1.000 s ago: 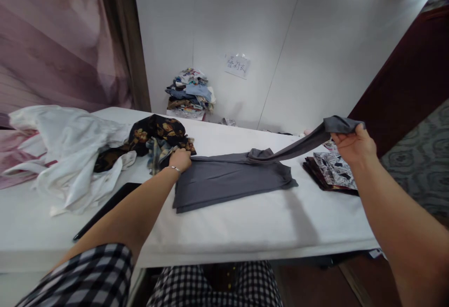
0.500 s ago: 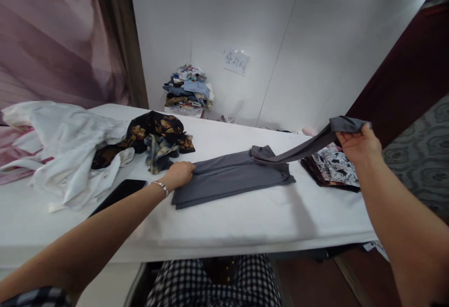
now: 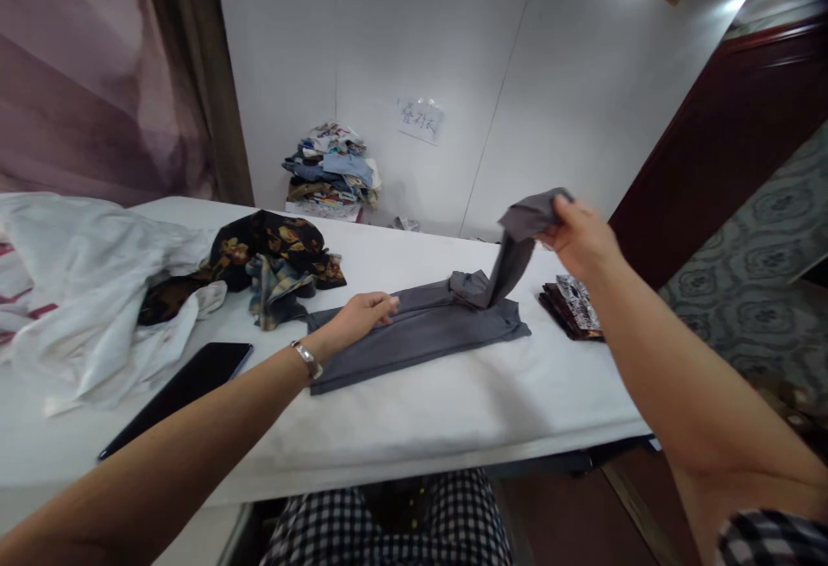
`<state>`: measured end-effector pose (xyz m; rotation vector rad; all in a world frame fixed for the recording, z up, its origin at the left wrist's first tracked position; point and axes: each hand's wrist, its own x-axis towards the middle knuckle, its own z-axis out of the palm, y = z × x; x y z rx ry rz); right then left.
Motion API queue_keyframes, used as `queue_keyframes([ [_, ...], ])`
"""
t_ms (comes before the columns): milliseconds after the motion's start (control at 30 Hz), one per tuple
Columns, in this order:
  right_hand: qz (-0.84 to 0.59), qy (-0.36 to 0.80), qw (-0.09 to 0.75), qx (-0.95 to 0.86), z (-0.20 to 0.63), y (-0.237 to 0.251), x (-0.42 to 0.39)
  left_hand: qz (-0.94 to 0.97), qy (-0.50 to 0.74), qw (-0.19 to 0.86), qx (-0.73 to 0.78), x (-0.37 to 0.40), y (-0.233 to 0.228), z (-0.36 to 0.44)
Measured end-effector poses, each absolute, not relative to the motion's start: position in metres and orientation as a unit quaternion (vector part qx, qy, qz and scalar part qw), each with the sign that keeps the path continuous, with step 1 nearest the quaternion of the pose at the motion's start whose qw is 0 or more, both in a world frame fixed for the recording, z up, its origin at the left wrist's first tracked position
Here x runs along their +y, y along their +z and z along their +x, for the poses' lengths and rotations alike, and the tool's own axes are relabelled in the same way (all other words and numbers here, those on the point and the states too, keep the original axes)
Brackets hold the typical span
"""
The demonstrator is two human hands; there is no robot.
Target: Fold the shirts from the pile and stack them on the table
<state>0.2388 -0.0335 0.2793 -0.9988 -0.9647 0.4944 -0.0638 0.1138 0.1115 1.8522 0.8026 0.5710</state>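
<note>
Head view: right hand [image 3: 578, 236] pinches grey garment [image 3: 420, 333]; left hand [image 3: 359, 316] flat on it.

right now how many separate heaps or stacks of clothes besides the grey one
3: a loose heap at the table's left, a folded stack right of the grey garment, a pile by the far wall. More may be hidden.

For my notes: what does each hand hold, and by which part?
Right hand pinches the raised end of the grey fabric garment. Left hand holds nothing, lying flat on it.
</note>
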Motion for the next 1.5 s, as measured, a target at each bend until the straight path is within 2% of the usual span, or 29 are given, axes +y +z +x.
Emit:
queue_keyframes([
  [133,-0.482,0.324,0.585,-0.566,0.157,0.251,-0.012,0.567,0.228,0.755,0.238,0.089,0.122,-0.049],
  [200,-0.483,0.38,0.495,-0.614,0.131,0.235,-0.004,0.493,0.204,0.82,0.208,0.083,0.121,-0.051],
  [267,-0.486,0.402,0.454,-0.629,0.126,0.222,0.005,0.446,0.194,0.844,0.224,0.081,0.116,-0.059],
  [367,-0.532,0.363,0.497,-0.582,0.157,0.203,0.021,0.428,0.192,0.835,0.287,0.084,0.105,-0.078],
  [467,-0.646,0.306,0.514,-0.474,0.207,0.176,0.034,0.433,0.184,0.816,0.336,0.088,0.097,-0.097],
  [567,-0.755,0.242,0.455,-0.405,0.244,0.138,0.04,0.454,0.163,0.782,0.394,0.088,0.093,-0.113],
  [733,-0.812,0.192,0.385,-0.395,0.259,0.088,0.048,0.572,0.12,0.688,0.43,0.083,0.084,-0.124],
  [933,-0.85,0.136,0.285,-0.421,0.253,0.08,0.08,0.677,0.107,0.611,0.396,0.068,0.08,-0.114],
  [1033,-0.863,0.134,0.25,-0.419,0.248,0.078,0.097,0.707,0.082,0.612,0.345,0.05,0.09,-0.103],
  [1167,-0.868,0.15,0.25,-0.401,0.247,0.071,0.114,0.723,0.057,0.628,0.284,0.027,0.112,-0.089],
  [1267,-0.852,0.179,0.293,-0.395,0.253,0.07,0.119,0.72,0.066,0.633,0.278,0.017,0.128,-0.083],
  [1400,-0.806,0.234,0.366,-0.403,0.269,0.075,0.112,0.654,0.072,0.707,0.259,0.015,0.14,-0.08],
  [1500,-0.777,0.265,0.384,-0.422,0.278,0.074,0.101,0.584,0.111,0.769,0.235,0.023,0.142,-0.08],
])
